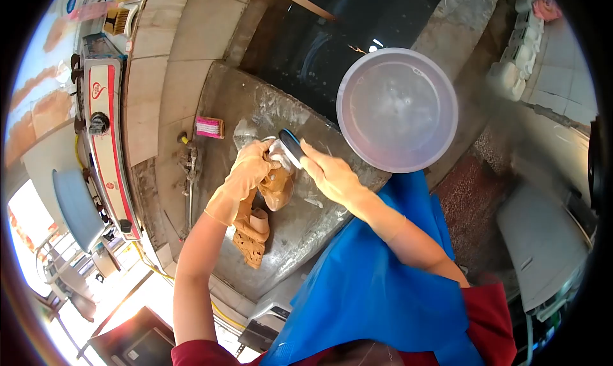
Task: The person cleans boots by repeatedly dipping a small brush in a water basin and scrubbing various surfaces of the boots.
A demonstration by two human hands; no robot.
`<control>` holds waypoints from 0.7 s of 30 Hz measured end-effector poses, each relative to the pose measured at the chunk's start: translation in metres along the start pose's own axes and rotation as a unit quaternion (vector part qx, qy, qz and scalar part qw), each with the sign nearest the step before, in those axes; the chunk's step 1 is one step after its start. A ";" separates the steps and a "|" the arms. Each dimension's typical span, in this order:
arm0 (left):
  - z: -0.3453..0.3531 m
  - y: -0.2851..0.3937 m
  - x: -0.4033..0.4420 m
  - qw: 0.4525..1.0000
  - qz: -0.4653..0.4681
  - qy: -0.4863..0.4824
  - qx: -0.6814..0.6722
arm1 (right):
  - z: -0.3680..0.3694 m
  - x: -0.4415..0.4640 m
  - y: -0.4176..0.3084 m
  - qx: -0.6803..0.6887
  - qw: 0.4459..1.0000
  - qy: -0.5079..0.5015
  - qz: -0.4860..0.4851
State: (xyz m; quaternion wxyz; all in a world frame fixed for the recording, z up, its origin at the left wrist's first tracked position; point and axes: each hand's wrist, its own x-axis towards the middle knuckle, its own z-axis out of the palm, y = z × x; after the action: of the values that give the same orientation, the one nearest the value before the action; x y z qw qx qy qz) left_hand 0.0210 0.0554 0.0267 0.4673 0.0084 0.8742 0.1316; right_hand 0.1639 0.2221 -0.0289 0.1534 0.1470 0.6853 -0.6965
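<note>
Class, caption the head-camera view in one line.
Left hand steadies a tan shoe; right hand holds a brush at its foamy end.

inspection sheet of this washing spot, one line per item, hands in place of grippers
surface: grey slab, wet-looking, with whitish streaks
job's things: tan shoe with white suds near its top; brush against the suds; second tan shoe lying on the slab
clutter: small pink block near the tap
grippers: left hand, gloved, holds the upper shoe; right hand, gloved, holds the brush
cables: yellow line at the lower left, hose or cable unclear
surroundings: pale basin of cloudy liquid beside dark water; stove at the left
</note>
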 end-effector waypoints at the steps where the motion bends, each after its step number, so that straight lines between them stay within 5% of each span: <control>1: 0.003 -0.005 0.001 0.996 0.038 0.027 0.071 | -0.014 0.017 -0.032 -0.045 0.995 -0.072 0.059; 4: 0.005 -0.007 0.001 0.986 0.073 0.056 0.142 | -0.001 0.073 -0.038 -0.049 0.993 -0.096 0.042; 6: 0.006 -0.007 0.000 0.987 0.066 0.049 0.139 | -0.009 0.053 -0.024 -0.003 0.996 -0.072 0.055; 7: 0.010 -0.022 0.009 0.999 0.029 0.018 0.018 | -0.004 0.034 -0.002 0.011 0.997 -0.049 0.051; 10: 0.008 -0.016 0.008 0.995 0.062 0.033 0.076 | -0.003 -0.005 0.006 0.014 1.000 0.019 0.019; 12: 0.007 -0.007 0.001 0.995 0.051 0.034 0.084 | -0.005 0.037 -0.016 0.061 0.992 -0.048 0.100; 14: 0.008 -0.007 -0.002 0.994 0.040 0.035 0.094 | 0.008 0.073 -0.011 0.017 0.999 -0.042 0.004; 16: 0.011 -0.017 0.003 0.999 0.012 0.005 -0.049 | 0.012 0.047 0.009 0.065 0.998 -0.010 0.003; 19: 0.014 -0.026 0.009 0.993 0.103 0.049 0.010 | 0.035 0.000 0.058 0.203 0.978 0.041 -0.027; 21: 0.011 -0.008 -0.006 0.996 0.029 0.016 -0.083 | 0.029 0.005 0.031 0.191 0.981 0.039 0.003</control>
State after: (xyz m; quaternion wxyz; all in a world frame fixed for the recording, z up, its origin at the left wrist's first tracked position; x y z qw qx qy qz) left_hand 0.0347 0.0490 0.0240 0.4485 -0.0065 0.8670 0.2171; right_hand 0.1717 0.1928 -0.0584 0.0978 0.2029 0.5448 -0.8078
